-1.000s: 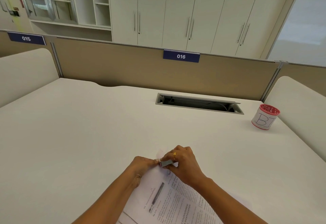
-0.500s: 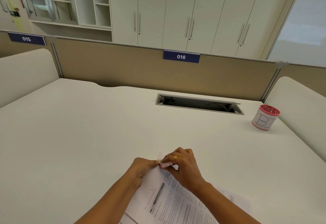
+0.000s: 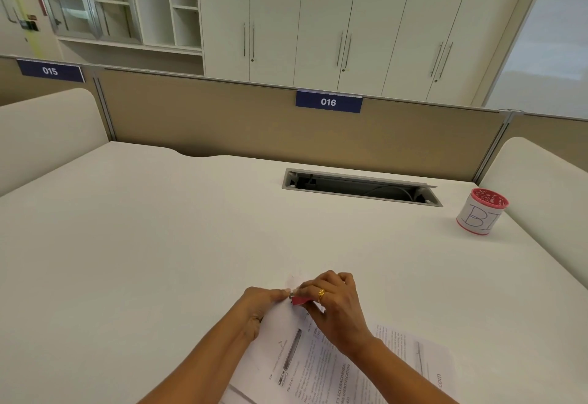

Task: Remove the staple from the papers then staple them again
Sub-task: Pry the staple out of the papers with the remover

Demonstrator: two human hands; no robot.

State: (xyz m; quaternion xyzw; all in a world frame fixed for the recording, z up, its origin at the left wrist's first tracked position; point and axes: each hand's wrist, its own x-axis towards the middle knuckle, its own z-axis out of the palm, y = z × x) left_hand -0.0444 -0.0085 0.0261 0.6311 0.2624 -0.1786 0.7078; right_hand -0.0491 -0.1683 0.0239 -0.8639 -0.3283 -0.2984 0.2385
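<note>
The papers (image 3: 321, 368) lie on the white desk (image 3: 159, 244) at the lower centre of the frame. The left hand (image 3: 259, 303) pinches their top corner, fingers closed on the sheet. The right hand (image 3: 334, 305), wearing a gold ring (image 3: 321, 294), grips a small pink stapler (image 3: 299, 300) at that same corner. A red-rimmed cup (image 3: 481, 211) stands at the right edge.

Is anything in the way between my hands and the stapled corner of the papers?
Nothing visible is. The left hand pins the papers at their far corner, and the right hand holds a small pink tool right against that corner. The staple itself is too small to see.
</note>
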